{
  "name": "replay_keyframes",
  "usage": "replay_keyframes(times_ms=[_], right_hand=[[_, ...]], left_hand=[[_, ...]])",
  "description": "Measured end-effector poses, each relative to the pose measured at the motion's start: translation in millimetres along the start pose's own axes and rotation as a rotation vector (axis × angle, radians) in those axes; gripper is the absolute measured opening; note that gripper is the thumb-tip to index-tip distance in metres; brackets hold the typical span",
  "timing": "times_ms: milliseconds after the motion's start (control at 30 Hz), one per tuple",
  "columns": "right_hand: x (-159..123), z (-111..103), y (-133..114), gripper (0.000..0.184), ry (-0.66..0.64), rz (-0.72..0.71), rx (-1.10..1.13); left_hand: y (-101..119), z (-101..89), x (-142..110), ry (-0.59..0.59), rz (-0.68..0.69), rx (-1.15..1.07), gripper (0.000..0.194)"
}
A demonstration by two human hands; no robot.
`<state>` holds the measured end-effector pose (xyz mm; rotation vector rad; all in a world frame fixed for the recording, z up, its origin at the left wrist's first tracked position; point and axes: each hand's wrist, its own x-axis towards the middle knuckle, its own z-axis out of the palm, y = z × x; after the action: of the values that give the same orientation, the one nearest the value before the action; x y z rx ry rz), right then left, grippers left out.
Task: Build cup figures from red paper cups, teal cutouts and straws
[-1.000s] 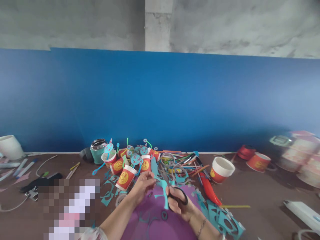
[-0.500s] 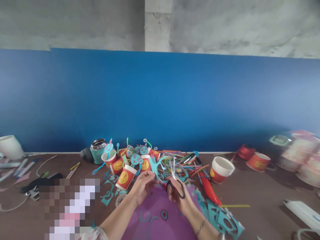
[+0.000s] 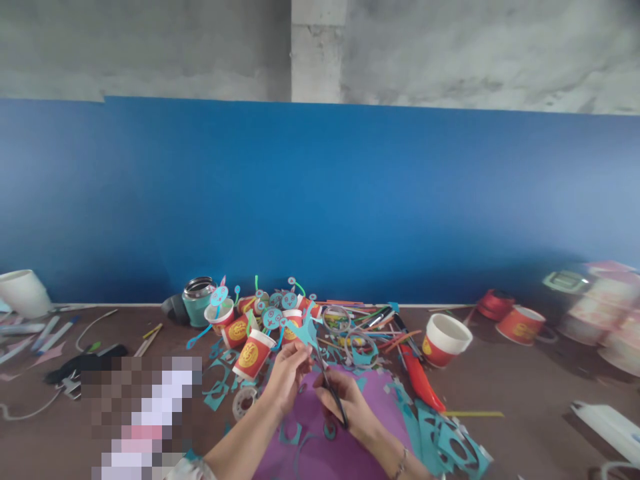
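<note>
**Scissors against teal paper, just above the purple sheet**

My left hand [image 3: 289, 377] has its fingers pinched shut on a piece of teal paper [image 3: 306, 329], which sticks up in front of the red cups. My right hand [image 3: 345, 403] grips the black-handled scissors [image 3: 336, 398], fingers curled around the handles. The blades point away from me, up to the paper's lower right side (how far apart they stand, I cannot tell).

Below both hands lies a purple sheet [image 3: 320, 460] on the brown worktop [image 3: 510, 373]. A tape roll [image 3: 245, 403] lies left of the sheet, and teal offcuts [image 3: 457, 440] are heaped at its right. Toward the worktop's back edge, near the blue panel [image 3: 320, 200], the red cups [image 3: 253, 355] cluster with round teal faces [image 3: 273, 319] among them, beside an open teal flask [image 3: 199, 305]. Pens and coloured sticks [image 3: 380, 319] are piled to their right. Farther right come a red pepper-shaped item [image 3: 421, 381] and a white-rimmed cup stack [image 3: 447, 340].
</note>
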<state>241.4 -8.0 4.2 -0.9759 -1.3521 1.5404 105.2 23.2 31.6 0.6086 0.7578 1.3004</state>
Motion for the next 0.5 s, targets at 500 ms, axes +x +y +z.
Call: replay_keyframes(times_ms=[500], right_hand=[[-0.1,-2.5,-3.5,0.047,0.035,-0.01,-0.057]], left_hand=[[-9.0,2.7,-3.1,-0.019,-0.05,-0.03,0.034]])
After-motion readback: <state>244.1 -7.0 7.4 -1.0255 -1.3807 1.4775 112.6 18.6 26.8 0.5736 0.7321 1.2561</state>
